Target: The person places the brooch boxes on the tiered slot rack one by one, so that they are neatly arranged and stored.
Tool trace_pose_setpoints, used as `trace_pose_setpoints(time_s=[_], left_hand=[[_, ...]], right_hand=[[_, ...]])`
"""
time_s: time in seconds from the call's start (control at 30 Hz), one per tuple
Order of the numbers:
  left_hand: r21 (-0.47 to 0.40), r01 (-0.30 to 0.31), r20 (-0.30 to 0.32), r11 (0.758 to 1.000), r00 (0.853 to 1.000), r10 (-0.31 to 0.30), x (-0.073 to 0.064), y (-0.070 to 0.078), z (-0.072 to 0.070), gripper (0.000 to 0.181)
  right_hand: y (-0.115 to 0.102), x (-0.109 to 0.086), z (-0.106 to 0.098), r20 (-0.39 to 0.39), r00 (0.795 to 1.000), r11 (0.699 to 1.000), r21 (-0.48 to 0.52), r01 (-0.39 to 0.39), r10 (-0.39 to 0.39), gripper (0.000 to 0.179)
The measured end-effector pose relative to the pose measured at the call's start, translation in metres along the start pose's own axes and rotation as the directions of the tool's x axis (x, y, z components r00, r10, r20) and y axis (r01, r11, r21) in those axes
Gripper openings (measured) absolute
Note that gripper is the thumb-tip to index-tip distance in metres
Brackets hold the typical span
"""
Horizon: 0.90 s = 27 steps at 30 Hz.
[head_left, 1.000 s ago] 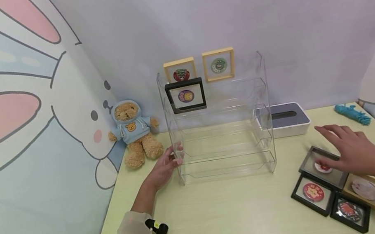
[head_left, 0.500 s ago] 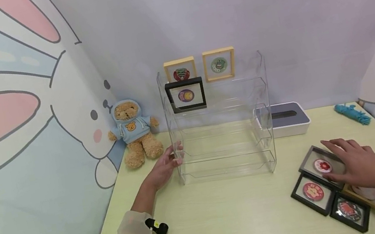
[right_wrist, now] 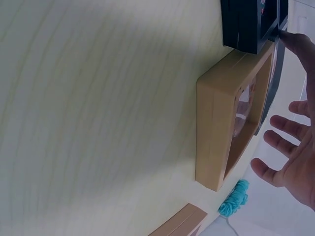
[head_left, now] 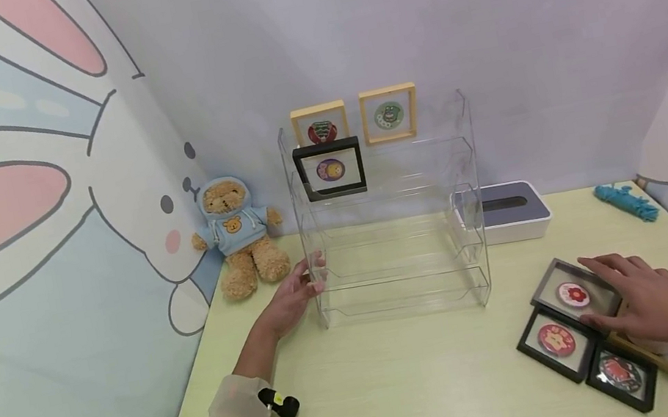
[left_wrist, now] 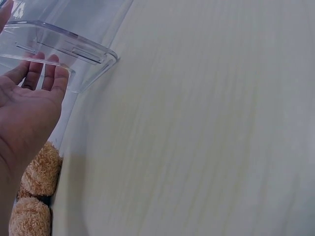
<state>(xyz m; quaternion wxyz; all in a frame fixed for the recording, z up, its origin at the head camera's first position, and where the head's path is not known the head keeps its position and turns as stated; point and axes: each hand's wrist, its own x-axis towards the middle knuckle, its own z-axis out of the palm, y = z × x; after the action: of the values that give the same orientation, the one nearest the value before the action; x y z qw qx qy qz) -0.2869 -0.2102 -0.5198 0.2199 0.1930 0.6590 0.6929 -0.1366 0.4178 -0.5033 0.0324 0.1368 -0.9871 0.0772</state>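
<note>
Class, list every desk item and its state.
Clear acrylic tiered rack: upright
Shelved square wooden and black frames: standing
Loose square wooden and black frames: lying face-up
Brown plush bear in blue hoodie: sitting
White rectangular box with grey slotted top: upright
Turquoise yarn bundle: lying

Even, diffuse head-view light, dimmer bluish wrist views, faint shadows on the tabletop (right_wrist: 98,123), detail perhaps soft

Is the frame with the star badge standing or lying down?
Lying down: the star-badge frame rests flat, face up, on the table.
</note>
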Motion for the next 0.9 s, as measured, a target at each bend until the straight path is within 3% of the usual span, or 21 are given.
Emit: trace_pose_setpoints(time_s=[0.47,0.9], left_hand=[[0.005,-0.004,0.002,1.000,1.000,0.004,0.001,-0.002,-0.001,0.082],[0.020,-0.007,-0.005,1.000,1.000,0.007,0.000,-0.002,-0.001,0.080]], right_hand=[[-0.004,0.002,-0.003,-0.004,1.000,0.998,-0.058,-0.001,0.001,0.106],[-0.004,0.011,-0.004,0.094,0.993,0.992,-0.107,-0.066,0.076,0.114]])
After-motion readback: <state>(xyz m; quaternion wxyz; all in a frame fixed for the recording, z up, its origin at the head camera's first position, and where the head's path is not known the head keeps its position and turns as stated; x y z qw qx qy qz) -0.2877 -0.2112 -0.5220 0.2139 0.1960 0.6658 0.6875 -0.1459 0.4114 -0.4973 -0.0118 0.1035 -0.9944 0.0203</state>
